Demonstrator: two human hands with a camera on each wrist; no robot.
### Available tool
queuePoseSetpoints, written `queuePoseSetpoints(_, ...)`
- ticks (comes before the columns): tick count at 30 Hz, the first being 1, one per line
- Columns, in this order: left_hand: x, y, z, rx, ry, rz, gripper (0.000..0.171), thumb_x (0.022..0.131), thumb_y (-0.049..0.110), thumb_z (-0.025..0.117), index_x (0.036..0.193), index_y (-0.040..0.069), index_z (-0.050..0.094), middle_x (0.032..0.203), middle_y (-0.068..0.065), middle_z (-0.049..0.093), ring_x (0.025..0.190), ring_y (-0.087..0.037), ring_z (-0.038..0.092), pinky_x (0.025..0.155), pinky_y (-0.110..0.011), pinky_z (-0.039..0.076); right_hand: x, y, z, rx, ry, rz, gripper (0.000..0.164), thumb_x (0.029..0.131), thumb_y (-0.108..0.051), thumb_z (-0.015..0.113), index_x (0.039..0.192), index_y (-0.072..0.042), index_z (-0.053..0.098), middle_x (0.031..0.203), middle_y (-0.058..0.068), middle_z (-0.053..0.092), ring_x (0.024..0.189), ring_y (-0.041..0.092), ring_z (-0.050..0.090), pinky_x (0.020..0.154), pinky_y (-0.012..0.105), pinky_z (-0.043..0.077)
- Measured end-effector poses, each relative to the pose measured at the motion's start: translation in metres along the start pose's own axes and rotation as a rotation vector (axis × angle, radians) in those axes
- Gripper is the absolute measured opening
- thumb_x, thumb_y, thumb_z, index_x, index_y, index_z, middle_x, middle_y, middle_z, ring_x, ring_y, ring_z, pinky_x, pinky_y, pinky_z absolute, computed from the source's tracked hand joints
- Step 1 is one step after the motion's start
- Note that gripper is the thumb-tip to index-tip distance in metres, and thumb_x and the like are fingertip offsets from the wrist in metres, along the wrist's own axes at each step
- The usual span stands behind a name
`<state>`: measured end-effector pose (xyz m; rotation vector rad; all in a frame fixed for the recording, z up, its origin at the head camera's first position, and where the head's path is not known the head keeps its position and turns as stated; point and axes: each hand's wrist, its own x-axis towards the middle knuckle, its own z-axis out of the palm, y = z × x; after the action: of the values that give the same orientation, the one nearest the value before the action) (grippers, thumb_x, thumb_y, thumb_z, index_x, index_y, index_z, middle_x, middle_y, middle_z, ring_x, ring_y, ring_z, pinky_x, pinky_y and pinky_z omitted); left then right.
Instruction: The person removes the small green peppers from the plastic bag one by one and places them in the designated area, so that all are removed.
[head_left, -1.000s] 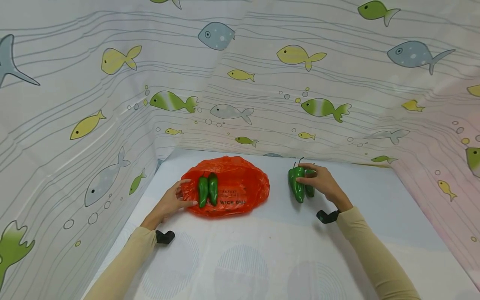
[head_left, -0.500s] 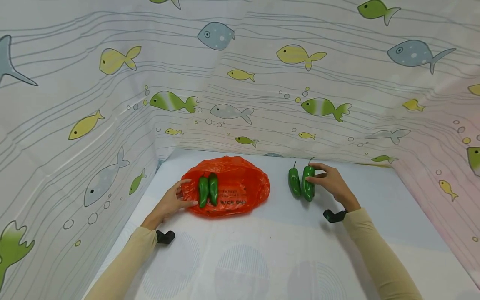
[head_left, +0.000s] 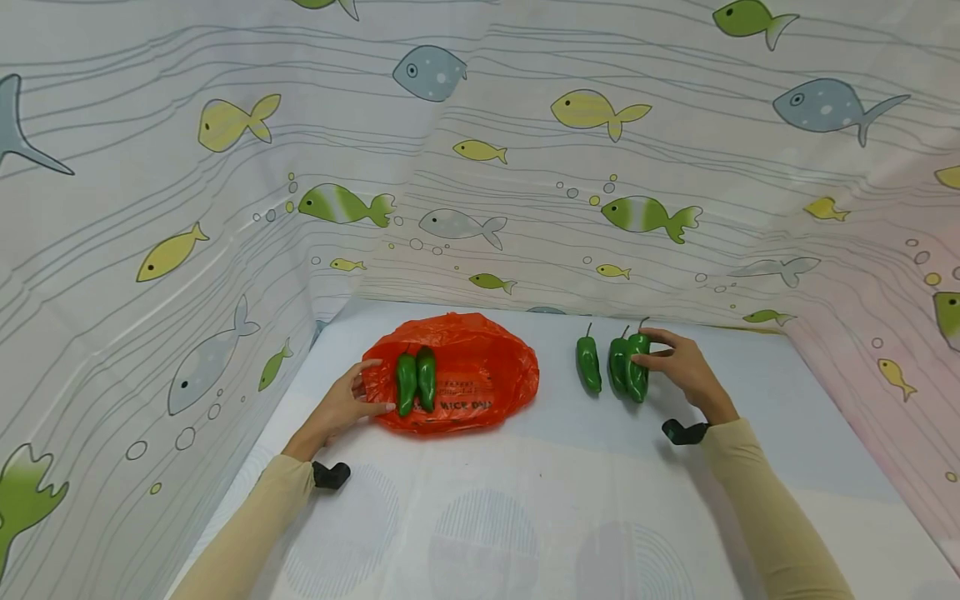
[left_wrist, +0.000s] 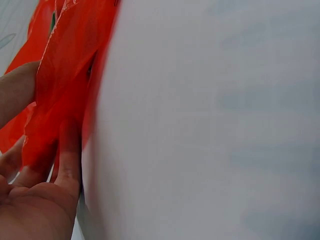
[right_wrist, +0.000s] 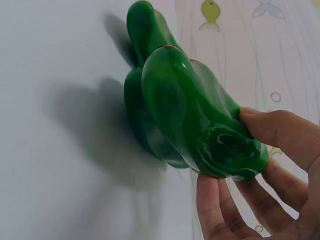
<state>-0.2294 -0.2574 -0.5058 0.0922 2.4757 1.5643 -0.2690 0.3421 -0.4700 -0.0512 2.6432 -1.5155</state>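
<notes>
My right hand (head_left: 678, 367) pinches a glossy green chili pepper (head_left: 637, 371) between thumb and fingers. In the right wrist view the held pepper (right_wrist: 190, 115) hides part of the peppers behind it. Close on its left is a second pepper (head_left: 618, 367); a third pepper (head_left: 588, 365) lies apart, further left. My left hand (head_left: 347, 404) holds the left edge of a crumpled red plastic bag (head_left: 517, 379). In the left wrist view the plastic (left_wrist: 70, 70) covers some fingertips. Two more peppers, a left one (head_left: 406, 383) and a right one (head_left: 426, 379), lie side by side within the bag's outline.
A white cloth with pale circles (head_left: 483, 533) covers the table. Fish-printed sheets (head_left: 480, 183) stand as walls behind and at both sides. Black wrist cameras sit on the left wrist (head_left: 331, 475) and right wrist (head_left: 684, 432).
My right hand has moved rightward with the held pepper, from the left pepper past the middle one to its right side. The left hand, bag and its two peppers stay put.
</notes>
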Motion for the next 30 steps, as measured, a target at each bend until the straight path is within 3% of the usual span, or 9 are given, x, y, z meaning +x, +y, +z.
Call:
queuePoseSetpoints(21,0.002,-0.004,-0.001,-0.024,0.006,0.001,0.091,0.087,0.013,0.084,0.160,0.011,0.029,0.160,-0.026,0.030,0.144,-0.050,0.031,0.115,-0.063,0.031,0.010,0.023,-0.005,-0.013,0.012,0.038,0.074,0.095,-0.029,0.076,0.157,-0.006,0.041,0.160,0.019,0.039,0.134,0.043,0.048,0.110,0.058,0.040)
queuePoseSetpoints(30,0.001,-0.004,-0.002,-0.011,0.008,0.024,0.091,0.085,0.017,0.086,0.158,0.012,0.033,0.157,-0.025,0.036,0.142,-0.047,0.036,0.114,-0.060,0.034,0.015,0.030,-0.005,-0.009,0.007,0.063,0.072,0.097,-0.027,0.075,0.157,-0.006,0.041,0.159,0.019,0.041,0.133,0.039,0.049,0.106,0.050,0.045)
